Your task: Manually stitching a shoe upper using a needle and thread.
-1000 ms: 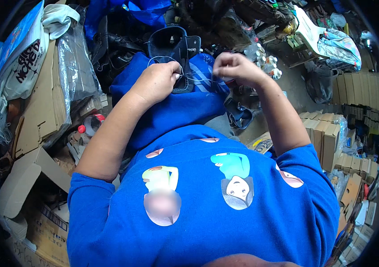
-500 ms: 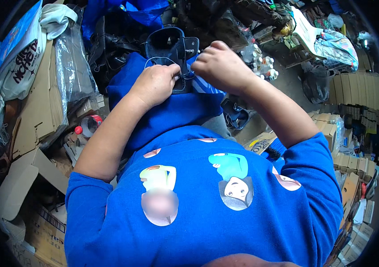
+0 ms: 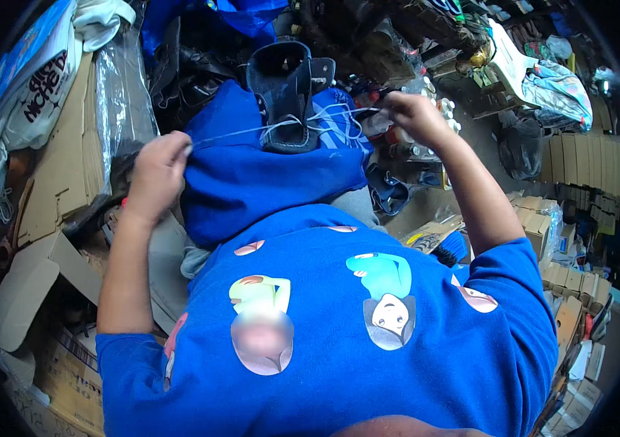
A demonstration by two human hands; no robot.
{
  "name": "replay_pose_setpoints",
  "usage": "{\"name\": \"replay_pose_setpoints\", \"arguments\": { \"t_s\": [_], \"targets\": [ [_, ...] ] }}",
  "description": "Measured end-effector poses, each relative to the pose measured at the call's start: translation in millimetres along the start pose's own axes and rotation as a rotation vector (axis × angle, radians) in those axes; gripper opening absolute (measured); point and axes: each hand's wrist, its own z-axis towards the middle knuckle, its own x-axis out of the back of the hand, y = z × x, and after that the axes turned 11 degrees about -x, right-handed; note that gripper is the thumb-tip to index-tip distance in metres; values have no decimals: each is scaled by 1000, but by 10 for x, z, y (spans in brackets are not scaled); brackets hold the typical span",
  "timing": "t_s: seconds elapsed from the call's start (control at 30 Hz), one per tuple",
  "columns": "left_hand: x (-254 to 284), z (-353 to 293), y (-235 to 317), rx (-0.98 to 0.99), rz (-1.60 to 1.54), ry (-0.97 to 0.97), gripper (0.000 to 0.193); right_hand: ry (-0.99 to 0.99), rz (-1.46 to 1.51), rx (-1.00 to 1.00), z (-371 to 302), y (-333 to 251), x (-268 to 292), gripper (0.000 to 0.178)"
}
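A black leather piece that looks like a boot upper (image 3: pixel 286 84) rests in my lap on blue cloth (image 3: pixel 266 178), its open top facing away from me. A pale thread (image 3: pixel 228 135) passes through its near end and loops loosely on its right side. My left hand (image 3: pixel 157 177) is closed on the thread's left end, out beside my lap. On the other side my right hand (image 3: pixel 416 119) pinches the opposite end, near several bottles. A thin dark line by the right fingertips may be a needle; it is too small to tell.
Flattened cardboard (image 3: pixel 69 156) and clear plastic sheeting (image 3: pixel 122 95) stand at the left. At the right are a white chair (image 3: pixel 505 62) with cloth on it, a black bag (image 3: pixel 521 151) and stacked cardboard (image 3: pixel 587 162). Dark footwear (image 3: pixel 389 191) lies right of my lap.
Both hands have moved apart from close beside the boot upper, the left to the left and down, the right to the right. The thread now stretches out between them.
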Motion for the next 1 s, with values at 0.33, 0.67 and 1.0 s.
{"name": "replay_pose_setpoints", "arguments": {
  "t_s": [0.33, 0.67, 1.0],
  "targets": [
    [-92, 654, 556, 115, -1686, 326, 15, -174, 1807, -3, 156, -809, -319, 14],
    [420, -644, -823, 725, -678, 561, 18, 467, 1226, -204, -185, 1147, 468, 21],
    [-529, 1134, 408, -165, -305, -37, 39, -74, 296, 282, 164, -678, -305, 17]
  ]
}}
